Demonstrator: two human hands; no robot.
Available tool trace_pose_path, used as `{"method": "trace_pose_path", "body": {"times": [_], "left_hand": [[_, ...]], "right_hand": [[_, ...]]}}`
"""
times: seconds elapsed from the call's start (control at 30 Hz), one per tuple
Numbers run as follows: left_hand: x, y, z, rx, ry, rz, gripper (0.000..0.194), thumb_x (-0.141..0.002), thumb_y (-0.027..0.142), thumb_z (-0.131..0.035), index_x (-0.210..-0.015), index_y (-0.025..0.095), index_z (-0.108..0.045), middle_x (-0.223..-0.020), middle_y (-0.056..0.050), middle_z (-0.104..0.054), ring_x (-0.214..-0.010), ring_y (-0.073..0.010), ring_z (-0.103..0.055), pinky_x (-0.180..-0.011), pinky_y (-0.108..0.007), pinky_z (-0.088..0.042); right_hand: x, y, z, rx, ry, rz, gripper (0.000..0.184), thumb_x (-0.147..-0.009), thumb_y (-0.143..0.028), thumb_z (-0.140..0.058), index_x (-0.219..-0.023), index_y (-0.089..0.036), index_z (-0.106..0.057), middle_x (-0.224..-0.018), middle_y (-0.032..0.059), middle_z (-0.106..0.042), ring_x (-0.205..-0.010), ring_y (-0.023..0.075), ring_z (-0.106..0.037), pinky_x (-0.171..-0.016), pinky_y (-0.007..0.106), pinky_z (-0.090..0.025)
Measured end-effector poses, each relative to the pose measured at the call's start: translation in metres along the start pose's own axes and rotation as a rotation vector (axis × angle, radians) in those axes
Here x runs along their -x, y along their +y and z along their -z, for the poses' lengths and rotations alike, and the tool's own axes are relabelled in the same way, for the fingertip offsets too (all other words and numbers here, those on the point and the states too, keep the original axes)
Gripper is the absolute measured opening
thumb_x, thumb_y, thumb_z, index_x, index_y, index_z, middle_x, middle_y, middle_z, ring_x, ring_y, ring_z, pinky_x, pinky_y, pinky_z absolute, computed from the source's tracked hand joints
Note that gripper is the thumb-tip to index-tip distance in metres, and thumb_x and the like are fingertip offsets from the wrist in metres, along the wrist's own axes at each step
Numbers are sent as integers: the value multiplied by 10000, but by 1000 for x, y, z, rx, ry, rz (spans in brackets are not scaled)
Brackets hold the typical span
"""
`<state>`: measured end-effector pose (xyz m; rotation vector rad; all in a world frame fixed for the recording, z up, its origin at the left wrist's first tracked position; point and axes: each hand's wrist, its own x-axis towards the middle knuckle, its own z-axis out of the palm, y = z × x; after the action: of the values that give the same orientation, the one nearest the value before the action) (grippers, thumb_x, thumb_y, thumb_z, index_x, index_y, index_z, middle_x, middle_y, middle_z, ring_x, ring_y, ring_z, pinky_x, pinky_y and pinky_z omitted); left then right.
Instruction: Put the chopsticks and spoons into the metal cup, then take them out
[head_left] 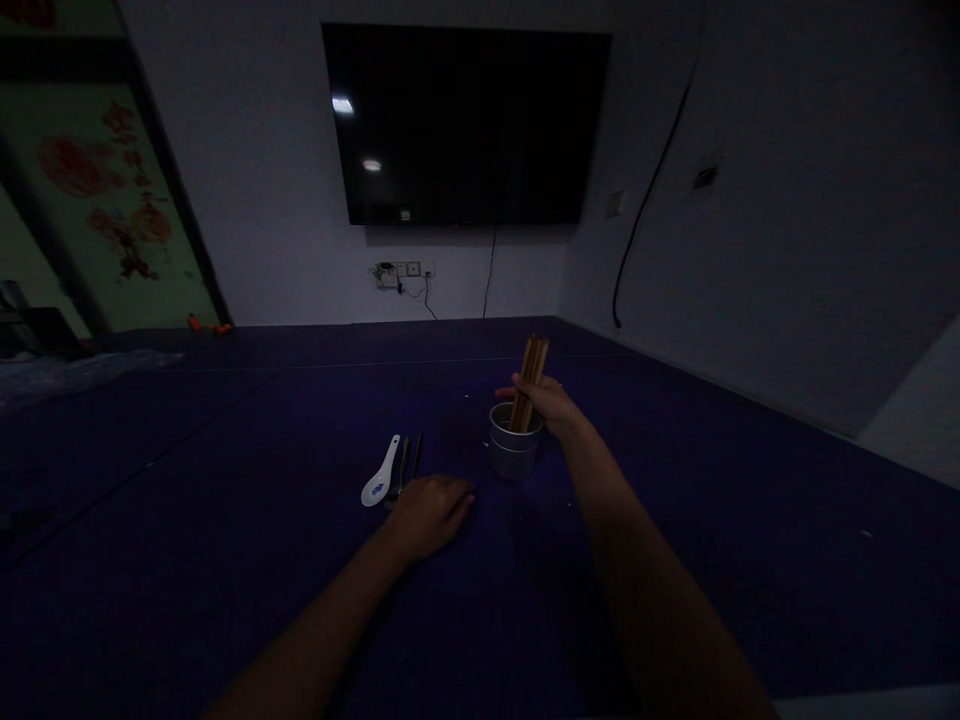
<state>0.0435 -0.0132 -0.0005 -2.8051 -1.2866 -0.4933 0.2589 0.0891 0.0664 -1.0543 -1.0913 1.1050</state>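
Observation:
My right hand (pixel 553 402) is closed around a bundle of wooden chopsticks (pixel 532 372). Their lower ends are inside a round grey metal cup (pixel 513 452), and the bundle leans slightly to the right. Palm down on the dark blue table, my left hand (pixel 431 515) lies with its fingers loosely stretched toward the cup, holding nothing visible. Just beyond it are a white spoon (pixel 381 475) with a blue mark in its bowl, a dark slim utensil (pixel 405 462) and another thin dark one (pixel 418 455). My left hand hides part of their near ends.
The dark blue surface (pixel 262 460) reaches back to the wall. Clear plastic wrap (pixel 97 370) lies at the far left, with small orange objects (pixel 210 326) by the back edge. A large screen (pixel 472 125) hangs above sockets (pixel 405 270); a black cable (pixel 652 185) runs down the right wall.

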Motion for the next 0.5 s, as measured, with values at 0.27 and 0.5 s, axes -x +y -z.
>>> {"method": "trace_pose_path", "body": {"times": [0.27,0.5], "left_hand": [[0,2,1,-8,-16,17,302,-932,293,-352,-1054,203,-613,-962,-64,-692,-897,-186,-640,-779,-301,-483],[0,2,2,-7,-12,-4,292,-930,285,-362,-1073,195,-601,-974,-71,-693,-920,-191,-641,-787,-312,-488]], "right_hand": [[2,-2,-1,49,-65,62,156,-880,-209,-552,-739,-187,-489,-679,59,-730,-614,148,-669,-559,202,-491],[2,-1,1,46,-88,51,120,-875,-232,-559,-778,-183,-509,-737,74,-736,-655,165,-678,-590,232,-507]]}}
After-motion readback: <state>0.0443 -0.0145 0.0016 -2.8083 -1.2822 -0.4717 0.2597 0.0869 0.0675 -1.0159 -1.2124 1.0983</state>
